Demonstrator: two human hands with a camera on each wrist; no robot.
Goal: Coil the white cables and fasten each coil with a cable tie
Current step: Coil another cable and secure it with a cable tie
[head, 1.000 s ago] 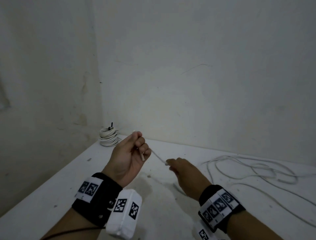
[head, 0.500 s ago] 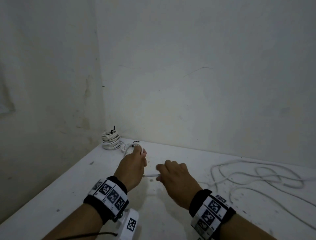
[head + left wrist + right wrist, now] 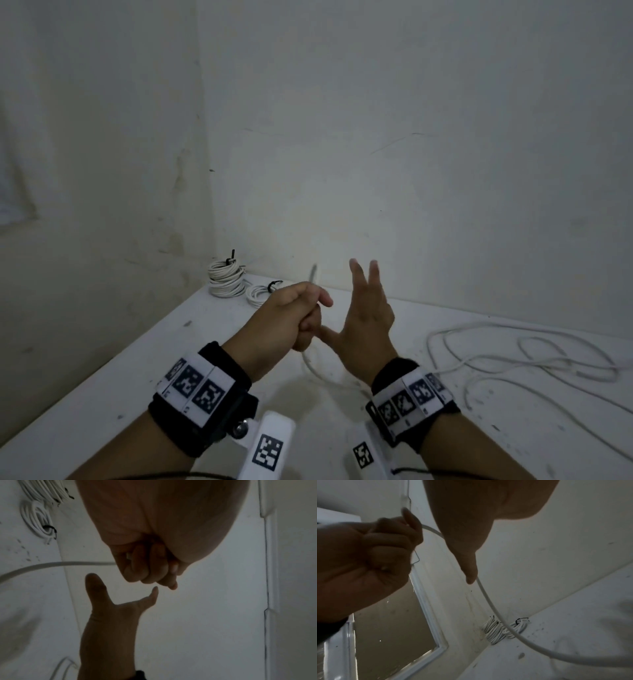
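My left hand (image 3: 298,317) is curled in a fist round the white cable (image 3: 310,365), just above the table. The cable's short end (image 3: 313,273) sticks up past the knuckles. From the fist the cable drops to the table and runs right into a loose tangle (image 3: 513,347). My right hand (image 3: 364,310) is beside the fist, fingers spread and straight, holding nothing. In the right wrist view the cable (image 3: 488,599) passes close by the right thumb (image 3: 469,568). The left wrist view shows the fist (image 3: 145,566) with the cable (image 3: 68,563) leaving it.
Two finished white coils with black ties lie in the far left corner: a taller one (image 3: 224,281) and a flatter one (image 3: 260,294). Walls close the white table (image 3: 102,377) at left and back. Its left edge drops off.
My right hand has let go of the cable and spread its fingers upward. My left hand has lifted slightly, still gripping the cable, whose end now points up.
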